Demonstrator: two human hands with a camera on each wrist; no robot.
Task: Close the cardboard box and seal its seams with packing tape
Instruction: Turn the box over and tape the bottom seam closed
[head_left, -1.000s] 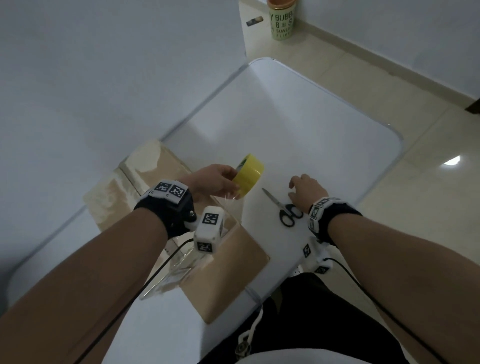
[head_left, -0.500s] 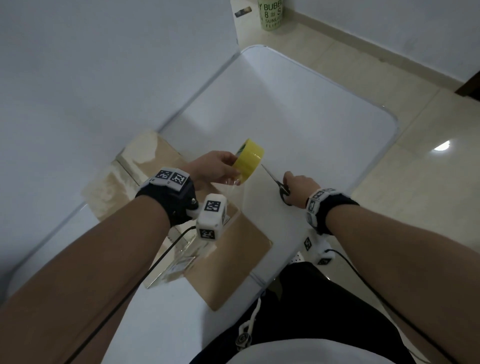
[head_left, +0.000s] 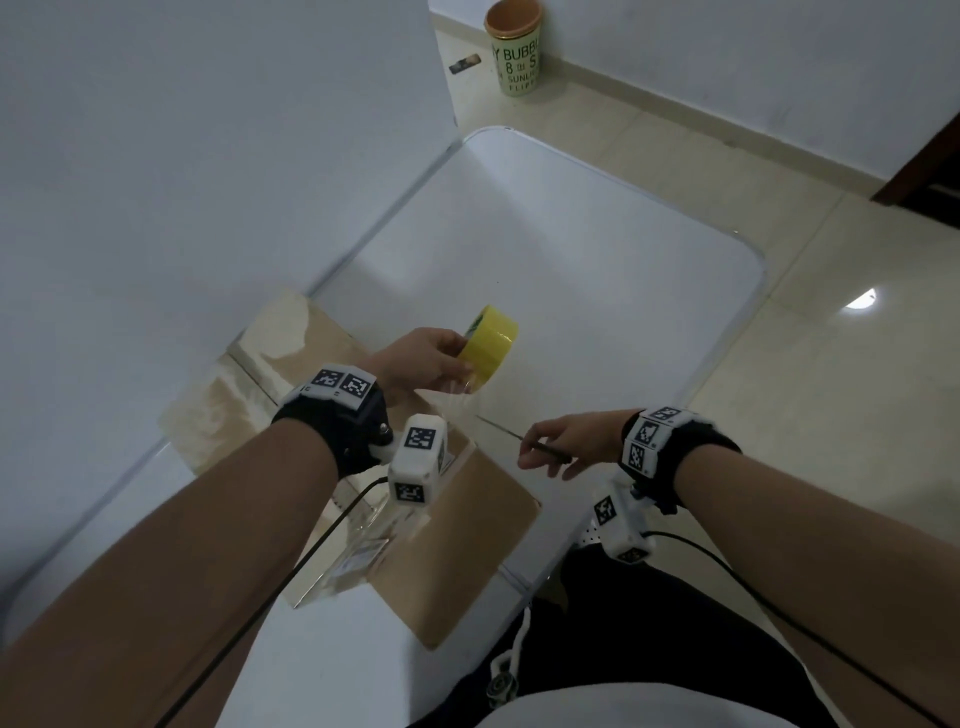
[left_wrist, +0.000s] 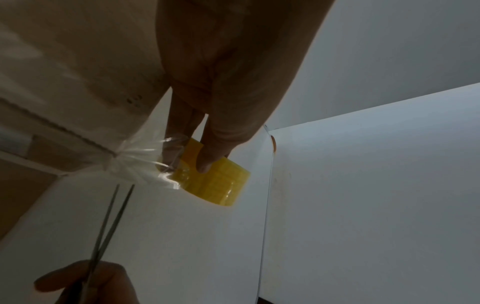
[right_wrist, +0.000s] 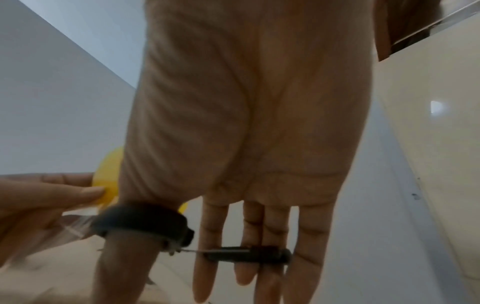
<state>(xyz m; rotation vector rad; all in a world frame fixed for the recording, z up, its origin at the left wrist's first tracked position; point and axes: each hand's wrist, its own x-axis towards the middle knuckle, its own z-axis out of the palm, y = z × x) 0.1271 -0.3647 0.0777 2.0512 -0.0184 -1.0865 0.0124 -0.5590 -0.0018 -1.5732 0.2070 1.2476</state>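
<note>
One box (head_left: 358, 467) lies on the white counter (head_left: 571, 270), in the lower left centre of the head view, its flaps closed. A strip of clear tape (left_wrist: 145, 162) is stretched from its near corner up to the roll (head_left: 489, 345).

The roll is held above the counter, at frame centre in the head view, by the left hand (head_left: 421, 361). The fingers (left_wrist: 207, 152) are curled over the yellow rim, and the film is kept taut.

The scissors (left_wrist: 109, 222) are gripped by the right hand (head_left: 563, 439), at centre right of the head view. The thumb and fingers are passed through the dark handles (right_wrist: 249, 255). The blades are slightly parted and pointed at the stretched strip, just below it in the left wrist view. No contact with the film is visible yet.

Handling, as judged:
- The box is judged light and fairly stiff. The panels may dent under hard pressure. It is best steadied on a flat face near a corner.
- The film is thin, sticky and easily wrinkled. It should be kept under tension until it is cut, or it may fold onto itself.
- The roll is rigid and light. It is best held by the rim or through the core.

Count: one box, one roll, one pair of scissors, two hands. One cup (head_left: 514, 52) stands on the floor at the upper centre of the head view.
</note>
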